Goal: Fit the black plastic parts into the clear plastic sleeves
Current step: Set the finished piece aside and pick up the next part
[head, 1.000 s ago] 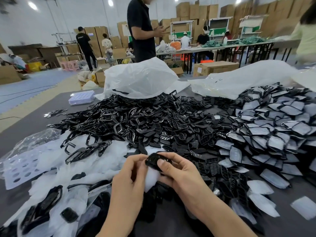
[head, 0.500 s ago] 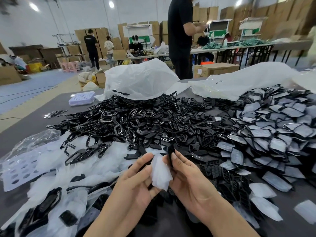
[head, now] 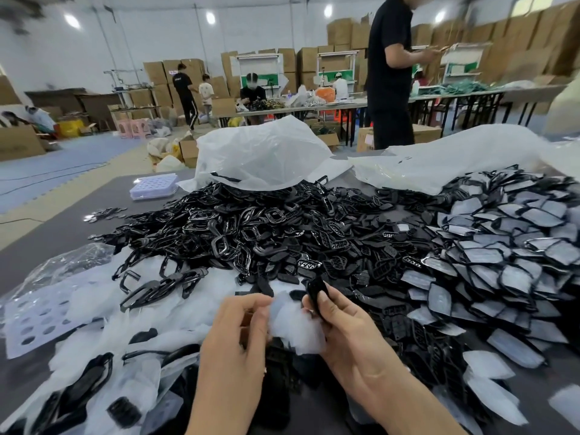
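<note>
While the right hand (head: 348,337) pinches one black part (head: 314,292) between the thumb and curled fingers, the left hand (head: 238,334) pinches the edge of a clear sleeve (head: 293,328) with its fingertips drawn together; both hands sit at the lower centre of the frame. The part stands upright at the upper right corner of the sleeve, touching or just beside it. No portion of it shows inside the plastic, so this unit is judged to be at the insertion step and not yet fitted. Whether the sleeve mouth is open cannot be told. To the left and lower left of the hands lies a layer of empty sleeves (head: 175,312), with a few larger black pieces among them, some apparently under plastic. Across the middle of the frame spreads the pile of loose black parts (head: 251,233), which is large and holds several shapes: frames, grilles and flat plates. At the right of the frame lies the heap of sleeved parts (head: 502,262), each dark piece showing grey through its cover; this is the completed output. Judged by area, the finished heap is substantial, but the unsleeved pile is at least as large, so the task is roughly at its midpoint or short of it. Behind the piles, at the upper centre, white plastic bags (head: 260,152) rest on the grey table (head: 56,233).
</note>
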Available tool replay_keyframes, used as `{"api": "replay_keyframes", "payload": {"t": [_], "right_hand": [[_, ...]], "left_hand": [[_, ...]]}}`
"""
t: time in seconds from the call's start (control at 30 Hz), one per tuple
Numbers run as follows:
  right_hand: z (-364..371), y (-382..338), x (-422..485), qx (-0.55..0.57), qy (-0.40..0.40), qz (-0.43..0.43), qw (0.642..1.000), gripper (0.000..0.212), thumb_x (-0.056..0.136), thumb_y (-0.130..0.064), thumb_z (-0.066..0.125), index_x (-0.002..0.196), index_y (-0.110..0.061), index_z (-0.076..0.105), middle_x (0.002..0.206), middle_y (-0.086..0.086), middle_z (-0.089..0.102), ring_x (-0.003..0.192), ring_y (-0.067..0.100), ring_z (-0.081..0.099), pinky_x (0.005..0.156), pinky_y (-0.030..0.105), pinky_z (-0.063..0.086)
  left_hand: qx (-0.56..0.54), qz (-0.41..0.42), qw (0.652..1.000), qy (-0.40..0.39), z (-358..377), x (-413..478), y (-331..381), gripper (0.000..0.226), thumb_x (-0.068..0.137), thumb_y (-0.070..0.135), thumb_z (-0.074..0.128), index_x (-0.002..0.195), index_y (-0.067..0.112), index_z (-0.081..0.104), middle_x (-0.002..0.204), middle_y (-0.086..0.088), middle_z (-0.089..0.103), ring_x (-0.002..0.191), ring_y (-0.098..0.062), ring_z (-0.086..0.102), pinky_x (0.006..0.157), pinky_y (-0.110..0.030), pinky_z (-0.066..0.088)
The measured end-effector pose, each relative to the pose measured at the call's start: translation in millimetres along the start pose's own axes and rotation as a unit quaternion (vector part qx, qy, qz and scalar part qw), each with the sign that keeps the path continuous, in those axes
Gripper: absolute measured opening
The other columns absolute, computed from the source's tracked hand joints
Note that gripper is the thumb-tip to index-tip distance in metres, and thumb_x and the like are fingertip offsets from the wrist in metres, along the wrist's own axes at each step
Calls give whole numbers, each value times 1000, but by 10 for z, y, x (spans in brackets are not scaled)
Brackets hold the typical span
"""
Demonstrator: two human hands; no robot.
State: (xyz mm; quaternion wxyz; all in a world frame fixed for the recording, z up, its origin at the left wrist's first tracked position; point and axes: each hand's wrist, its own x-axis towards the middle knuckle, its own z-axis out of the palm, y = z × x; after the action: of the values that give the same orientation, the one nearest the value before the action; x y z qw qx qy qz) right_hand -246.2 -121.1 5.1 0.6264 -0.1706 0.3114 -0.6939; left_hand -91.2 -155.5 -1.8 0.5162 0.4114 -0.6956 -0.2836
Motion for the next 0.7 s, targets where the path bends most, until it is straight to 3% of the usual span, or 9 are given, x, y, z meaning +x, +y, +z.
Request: {"api": "replay_keyframes", "payload": {"t": [0.1,0.2,0.27,0.43,0.5,0.63,0.7], "right_hand": [[-6,3,21,-23,5,-29,999,29,75,-14,70,102,-8,67,84,11,75,76,21,75,73,30,61],[-16,4,17,-38,0,-50,998,33,74,-16,71,105,-7,67,90,14,76,86,26,76,75,32,61],[-14,11,18,-36,3,-63,997,33,73,-16,73,104,-5,69,92,18,76,85,28,76,71,32,62],[-27,11,32,-70,50,-117,989,33,73,-14,74,104,-4,73,90,21,76,71,23,75,60,23,59],[-41,15,43,-78,70,-133,985,36,74,-14,73,108,-2,71,93,22,76,73,23,75,60,22,59],[-70,15,25,-111,97,-163,976,29,86,-10,71,113,-4,64,94,22,77,77,25,76,64,22,59],[-84,16,16,-119,100,-164,974,24,90,-7,69,113,-4,61,93,22,77,79,25,76,65,23,59]], "left_hand": [[26,14,999,45,-67,39,65,18,93,32,55,94,49,61,90,10,62,79,-7,62,66,-11,44],[3,-27,999,33,-89,60,68,36,95,12,61,87,47,67,87,15,65,67,0,57,59,-6,40],[-22,-41,999,13,-81,62,64,40,94,6,63,86,45,72,91,16,69,76,3,62,67,-3,41],[-7,-8,999,-49,-23,42,34,52,92,-11,57,108,36,70,105,22,64,98,3,61,82,0,38],[18,28,998,-50,-7,22,12,50,92,-9,57,111,36,69,109,22,61,101,1,61,83,-1,38],[6,45,998,-35,8,9,14,24,91,23,62,103,41,71,106,19,64,97,-4,63,80,-6,42],[-5,39,998,-41,21,0,34,20,88,28,62,97,42,72,106,18,64,96,-5,64,79,-7,43]]}}
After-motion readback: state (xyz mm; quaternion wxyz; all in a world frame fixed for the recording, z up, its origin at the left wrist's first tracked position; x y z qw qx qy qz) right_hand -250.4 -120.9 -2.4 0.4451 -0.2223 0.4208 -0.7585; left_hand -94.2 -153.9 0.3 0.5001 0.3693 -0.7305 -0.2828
